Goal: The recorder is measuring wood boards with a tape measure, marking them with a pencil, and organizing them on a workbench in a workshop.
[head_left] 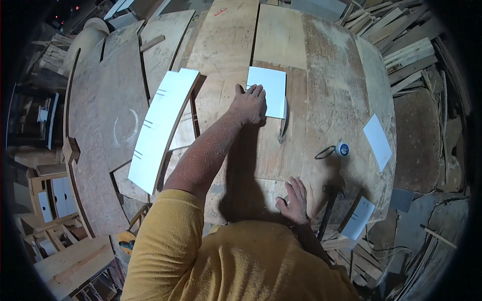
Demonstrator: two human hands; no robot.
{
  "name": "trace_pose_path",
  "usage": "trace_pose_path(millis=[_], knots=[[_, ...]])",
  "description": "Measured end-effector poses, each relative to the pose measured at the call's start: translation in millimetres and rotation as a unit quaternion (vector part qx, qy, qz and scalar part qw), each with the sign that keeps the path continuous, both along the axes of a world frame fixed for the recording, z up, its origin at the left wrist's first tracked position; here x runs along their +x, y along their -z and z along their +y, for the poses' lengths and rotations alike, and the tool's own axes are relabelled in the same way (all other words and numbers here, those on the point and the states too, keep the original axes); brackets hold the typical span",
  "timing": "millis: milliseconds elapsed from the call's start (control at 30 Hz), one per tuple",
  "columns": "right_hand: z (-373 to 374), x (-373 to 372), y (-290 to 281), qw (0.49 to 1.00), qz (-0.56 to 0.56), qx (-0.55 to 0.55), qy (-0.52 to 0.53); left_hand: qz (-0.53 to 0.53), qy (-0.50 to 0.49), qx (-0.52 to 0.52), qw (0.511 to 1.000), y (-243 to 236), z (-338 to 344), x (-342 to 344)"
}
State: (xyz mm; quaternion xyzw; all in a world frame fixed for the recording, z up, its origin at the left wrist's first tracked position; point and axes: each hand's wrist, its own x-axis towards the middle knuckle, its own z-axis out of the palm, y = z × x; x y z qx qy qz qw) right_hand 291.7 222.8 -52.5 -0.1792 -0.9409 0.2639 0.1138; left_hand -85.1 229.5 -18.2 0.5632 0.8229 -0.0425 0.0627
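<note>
My left hand (248, 105) reaches forward across the worktable and lies over the left side and near corner of a white rectangular panel (275, 93). Its fingers rest on the white face, while the underside of the grip is hidden. Below that panel's right edge a thin upright piece (283, 123) shows. Close to my body, my right hand (294, 203) is open with fingers apart, low over the table's near edge and holding nothing. A hammer (329, 205) lies to its right. Farther ahead sits a blue and white tape measure (342, 149) with a dark loop.
Left of my forearm stretches a long white board (163, 128) with dark pencil-like marks. Two smaller white panels, a far one (377, 142) and a near one (358, 218), lie at the right. Plywood sheets form the worktable (331, 90). Scrap wood (411, 57) is piled beyond its right edge.
</note>
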Motion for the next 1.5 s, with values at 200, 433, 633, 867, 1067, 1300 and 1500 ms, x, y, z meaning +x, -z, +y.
trace_pose_path(millis=[200, 433, 633, 867, 1067, 1300, 1500], knots=[[8, 0, 15, 0.999, 0.038, 0.014, 0.006, 0.020, 0.008, -0.015, 1.000, 0, 39, -43], [19, 0, -20, 0.999, 0.006, -0.054, 0.001, 0.032, 0.008, -0.056, 0.998, 2, 99, -105], [31, -64, -28, 0.962, 0.265, 0.007, 0.071, -0.300, 0.034, -0.125, 0.945, -27, 181, -148], [28, -3, -15, 0.998, -0.053, -0.015, -0.014, 0.003, -0.164, -0.033, 0.986, 16, 227, -125], [9, 13, 12, 0.999, -0.004, -0.016, 0.051, -0.182, -0.095, 0.133, 0.970, 1, 177, -296], [58, 165, -31, 0.915, 0.221, -0.017, 0.338, 0.182, 0.188, 0.203, 0.944, -82, -147, -348], [97, 344, 12, 0.708, 0.054, -0.226, 0.667, -0.256, -0.278, 0.287, 0.880, -26, -381, -316]])
